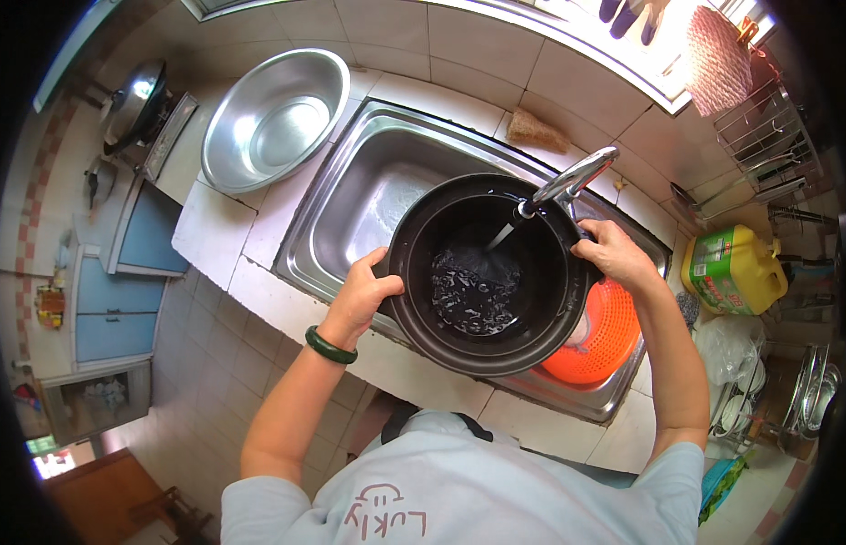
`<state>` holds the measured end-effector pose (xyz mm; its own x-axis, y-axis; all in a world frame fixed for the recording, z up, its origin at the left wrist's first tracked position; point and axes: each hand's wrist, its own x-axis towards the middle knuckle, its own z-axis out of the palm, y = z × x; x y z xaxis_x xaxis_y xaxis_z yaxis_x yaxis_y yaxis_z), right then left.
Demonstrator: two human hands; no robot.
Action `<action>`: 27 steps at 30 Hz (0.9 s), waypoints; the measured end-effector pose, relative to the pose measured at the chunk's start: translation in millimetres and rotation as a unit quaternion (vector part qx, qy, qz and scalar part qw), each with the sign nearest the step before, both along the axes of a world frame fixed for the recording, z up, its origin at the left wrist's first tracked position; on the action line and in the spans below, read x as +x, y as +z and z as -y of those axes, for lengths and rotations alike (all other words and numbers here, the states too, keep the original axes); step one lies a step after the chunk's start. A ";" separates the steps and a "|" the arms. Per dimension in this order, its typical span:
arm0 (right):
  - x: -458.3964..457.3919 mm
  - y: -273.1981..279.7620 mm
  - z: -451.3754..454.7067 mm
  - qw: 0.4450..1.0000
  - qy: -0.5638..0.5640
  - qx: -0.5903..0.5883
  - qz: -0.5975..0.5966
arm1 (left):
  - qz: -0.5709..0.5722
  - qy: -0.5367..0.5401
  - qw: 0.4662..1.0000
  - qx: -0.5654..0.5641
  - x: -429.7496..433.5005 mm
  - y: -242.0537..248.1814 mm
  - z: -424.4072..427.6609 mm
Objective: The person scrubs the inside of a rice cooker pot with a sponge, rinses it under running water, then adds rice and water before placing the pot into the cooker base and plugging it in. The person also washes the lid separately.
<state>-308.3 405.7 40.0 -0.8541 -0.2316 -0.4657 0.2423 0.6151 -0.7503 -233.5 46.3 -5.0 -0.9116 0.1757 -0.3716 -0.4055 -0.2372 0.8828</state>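
Observation:
A black cooking pot (415, 293) is held over the stainless steel sink (355, 197). My left hand (363, 296) grips its left handle, and my right hand (615, 253) grips the handle on the right. From the chrome faucet (580, 174) a stream of water falls into the pot, where rippling water (474, 293) covers the bottom. Partly hidden behind the pot, an orange plastic colander (603, 340) sits at the sink's right side with something pale in it. A dark green bangle (331, 346) circles my left wrist.
A wide metal basin (276, 122) stands left of the sink. On the back ledge lies a tan loofah-like scrubber (535, 131). To the right are a yellow detergent jug (733, 269), a steel wool pad (687, 308) and a clear plastic bag (730, 347). A wok (135, 102) sits far left.

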 end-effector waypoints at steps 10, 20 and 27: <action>-9.9 -31.2 2.4 0.997 -0.018 -0.067 0.036 | 0.033 0.025 0.998 -0.046 12.3 25.2 -6.4; -7.8 -56.8 -2.6 0.996 -0.025 -0.083 -0.015 | 0.007 0.018 0.999 -0.035 14.1 39.9 -9.8; -2.6 -56.6 0.3 0.987 -0.061 -0.131 -0.075 | 0.030 0.037 0.999 -0.001 19.6 31.4 -12.3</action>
<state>-310.9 405.4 -16.6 -0.9378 -0.2178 -0.2703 0.1774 0.3684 -0.9126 -213.9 58.6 26.4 -0.8977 0.1088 -0.4270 -0.4402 -0.2669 0.8573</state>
